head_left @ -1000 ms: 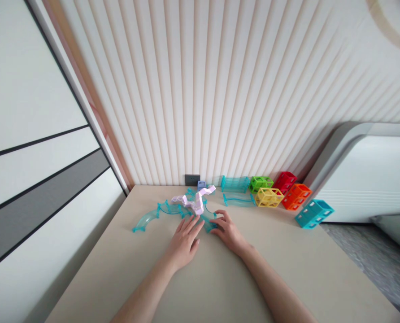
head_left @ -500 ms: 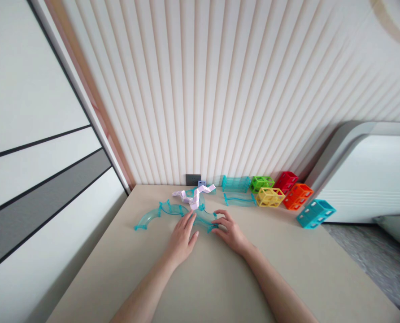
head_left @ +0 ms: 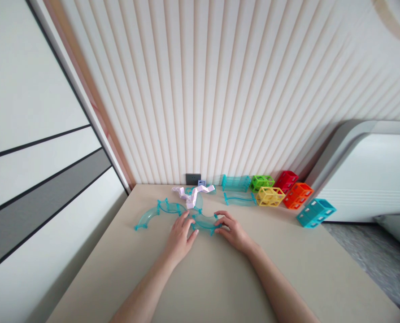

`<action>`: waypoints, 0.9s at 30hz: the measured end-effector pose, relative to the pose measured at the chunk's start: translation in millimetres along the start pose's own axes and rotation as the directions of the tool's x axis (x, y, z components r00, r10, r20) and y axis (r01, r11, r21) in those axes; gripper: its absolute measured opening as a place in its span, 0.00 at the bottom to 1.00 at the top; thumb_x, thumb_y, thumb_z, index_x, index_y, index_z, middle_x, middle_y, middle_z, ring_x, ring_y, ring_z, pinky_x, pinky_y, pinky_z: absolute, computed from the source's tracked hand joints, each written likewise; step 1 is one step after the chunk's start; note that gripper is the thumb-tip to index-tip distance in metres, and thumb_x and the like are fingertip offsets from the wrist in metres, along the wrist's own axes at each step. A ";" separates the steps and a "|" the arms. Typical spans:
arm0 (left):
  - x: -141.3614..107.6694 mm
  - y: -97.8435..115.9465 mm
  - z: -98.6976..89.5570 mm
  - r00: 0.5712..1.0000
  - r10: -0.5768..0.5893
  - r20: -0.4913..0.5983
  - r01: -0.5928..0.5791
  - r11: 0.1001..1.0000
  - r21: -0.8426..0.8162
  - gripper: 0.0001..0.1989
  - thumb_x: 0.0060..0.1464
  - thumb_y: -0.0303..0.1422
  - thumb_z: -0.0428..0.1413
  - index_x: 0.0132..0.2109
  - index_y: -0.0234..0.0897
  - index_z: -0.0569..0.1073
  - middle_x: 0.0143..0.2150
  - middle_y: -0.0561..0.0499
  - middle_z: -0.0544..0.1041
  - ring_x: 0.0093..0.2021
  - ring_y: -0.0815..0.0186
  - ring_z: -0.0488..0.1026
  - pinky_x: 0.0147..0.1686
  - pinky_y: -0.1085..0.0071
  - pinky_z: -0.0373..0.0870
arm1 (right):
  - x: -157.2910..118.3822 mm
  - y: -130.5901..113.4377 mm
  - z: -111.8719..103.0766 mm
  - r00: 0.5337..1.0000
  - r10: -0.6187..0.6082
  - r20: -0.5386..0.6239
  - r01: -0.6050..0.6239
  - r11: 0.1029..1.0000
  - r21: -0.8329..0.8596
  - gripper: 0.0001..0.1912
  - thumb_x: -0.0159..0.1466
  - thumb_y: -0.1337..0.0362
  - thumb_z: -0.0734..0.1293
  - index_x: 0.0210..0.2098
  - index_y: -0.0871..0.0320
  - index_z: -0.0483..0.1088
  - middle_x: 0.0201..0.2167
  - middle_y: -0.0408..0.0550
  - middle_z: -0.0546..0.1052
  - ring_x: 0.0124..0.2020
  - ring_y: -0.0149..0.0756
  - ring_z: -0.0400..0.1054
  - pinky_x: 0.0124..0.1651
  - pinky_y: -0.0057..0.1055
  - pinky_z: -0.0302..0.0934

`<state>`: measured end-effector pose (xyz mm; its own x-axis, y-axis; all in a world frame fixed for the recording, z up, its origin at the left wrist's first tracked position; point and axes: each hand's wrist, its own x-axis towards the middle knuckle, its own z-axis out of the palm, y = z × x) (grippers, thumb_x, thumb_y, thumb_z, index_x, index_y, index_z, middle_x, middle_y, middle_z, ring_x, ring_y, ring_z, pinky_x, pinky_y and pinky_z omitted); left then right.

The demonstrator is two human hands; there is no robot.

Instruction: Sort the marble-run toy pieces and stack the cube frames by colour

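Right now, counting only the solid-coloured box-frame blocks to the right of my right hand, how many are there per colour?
Green block: 1
Yellow block: 1
Red block: 1
Orange block: 1
Teal block: 1
Total: 5

Both hands (head_left: 233, 232) at curved teal track piece (head_left: 205, 221); lilac zigzag strip (head_left: 193, 196) beyond; yellow block (head_left: 270, 197) farther right.

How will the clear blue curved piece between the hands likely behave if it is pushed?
The clear blue curved piece is probably light, since it looks thin and see-through. Its evenly curved shape suggests stiffness. Lying low on the table, it may slide rather than roll.
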<state>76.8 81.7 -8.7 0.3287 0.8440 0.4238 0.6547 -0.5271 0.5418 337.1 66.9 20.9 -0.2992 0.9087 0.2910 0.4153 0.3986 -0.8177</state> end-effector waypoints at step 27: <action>-4.7 2.2 3.5 0.995 -0.082 0.059 0.092 0.976 -0.195 0.42 0.54 0.26 0.58 0.71 0.45 0.48 0.56 0.42 0.72 0.57 0.54 0.72 0.59 0.52 0.68 | 4.4 -3.3 6.2 0.956 0.230 -0.181 -0.192 0.960 0.201 0.27 0.67 0.39 0.61 0.34 0.57 0.71 0.31 0.51 0.82 0.35 0.42 0.77 0.42 0.37 0.71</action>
<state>79.0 76.9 -12.0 0.3135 0.8887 0.3346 0.5367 -0.4565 0.7096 329.1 68.9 21.8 -0.0354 0.9829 0.1804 0.2834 0.1830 -0.9414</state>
